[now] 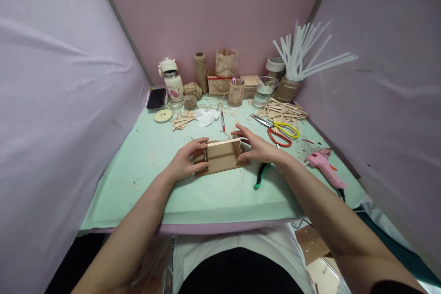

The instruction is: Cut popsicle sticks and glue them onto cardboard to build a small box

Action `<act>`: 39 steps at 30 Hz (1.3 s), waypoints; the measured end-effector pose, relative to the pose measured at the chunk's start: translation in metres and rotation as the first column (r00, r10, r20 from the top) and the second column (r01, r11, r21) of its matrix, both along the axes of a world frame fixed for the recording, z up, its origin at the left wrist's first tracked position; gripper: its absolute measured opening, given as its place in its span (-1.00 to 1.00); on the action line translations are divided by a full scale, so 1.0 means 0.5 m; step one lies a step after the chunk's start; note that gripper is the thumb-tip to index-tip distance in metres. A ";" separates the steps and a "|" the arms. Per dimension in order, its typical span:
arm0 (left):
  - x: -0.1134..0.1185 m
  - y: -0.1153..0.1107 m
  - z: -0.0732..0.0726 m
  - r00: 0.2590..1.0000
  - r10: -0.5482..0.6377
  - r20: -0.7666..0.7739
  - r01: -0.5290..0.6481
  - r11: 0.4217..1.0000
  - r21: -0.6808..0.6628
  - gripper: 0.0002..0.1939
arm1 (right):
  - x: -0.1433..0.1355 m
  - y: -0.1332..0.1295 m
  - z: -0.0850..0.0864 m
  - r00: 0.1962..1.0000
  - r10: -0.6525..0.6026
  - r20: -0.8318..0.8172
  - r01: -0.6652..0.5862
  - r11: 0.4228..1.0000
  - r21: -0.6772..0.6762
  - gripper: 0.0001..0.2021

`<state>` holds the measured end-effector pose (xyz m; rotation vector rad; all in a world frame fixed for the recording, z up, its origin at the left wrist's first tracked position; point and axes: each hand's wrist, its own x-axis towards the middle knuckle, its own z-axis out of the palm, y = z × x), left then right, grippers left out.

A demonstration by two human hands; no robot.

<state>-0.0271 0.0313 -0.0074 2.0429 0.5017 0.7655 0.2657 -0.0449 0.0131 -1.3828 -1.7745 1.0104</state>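
A small brown cardboard piece (222,158) with upright sides lies at the middle of the green table. A pale wooden strip (223,142) spans the top between its two sides. My left hand (189,160) holds the cardboard's left side, thumb in front and fingers behind. On the right side, my right hand (257,145) curves round the other upright, with its fingertips at the strip's right end and its thumb low on the cardboard. Green-handled pliers (262,175) lie just below my right hand, partly hidden by the forearm.
Yellow-handled scissors (287,130), red-handled scissors (279,139) and a pink glue gun (324,166) lie to the right. Behind are wooden sticks (284,110), a red pen (223,121), a water bowl (265,89), twine (193,90), a bottle (173,86) and a phone (156,98).
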 end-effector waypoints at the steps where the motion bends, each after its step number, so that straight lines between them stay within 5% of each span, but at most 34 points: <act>1: 0.000 0.000 0.000 1.000 0.000 0.002 0.000 1.000 0.002 -0.54 | 0.000 0.000 0.000 1.000 0.002 0.002 -0.002 1.000 -0.001 0.11; 13: 0.002 -0.004 0.003 1.000 0.003 0.011 -0.003 1.000 0.000 -0.55 | -0.001 -0.006 0.003 0.999 0.021 0.038 -0.023 0.999 0.040 -0.12; 21: 0.001 -0.003 -0.002 1.000 0.001 0.015 -0.001 1.000 -0.001 -0.55 | -0.005 -0.026 0.010 0.993 -0.029 0.111 0.019 0.995 0.097 -0.02; 28: 0.002 -0.005 0.003 1.000 0.007 0.009 -0.007 1.000 -0.002 -0.55 | -0.020 -0.029 0.000 1.000 -0.016 0.005 0.015 0.989 0.148 -0.27; 39: 0.001 -0.004 0.004 1.000 0.028 -0.006 -0.028 0.999 0.036 -0.55 | -0.018 -0.029 -0.013 0.998 -0.056 0.009 0.054 0.988 0.146 -0.40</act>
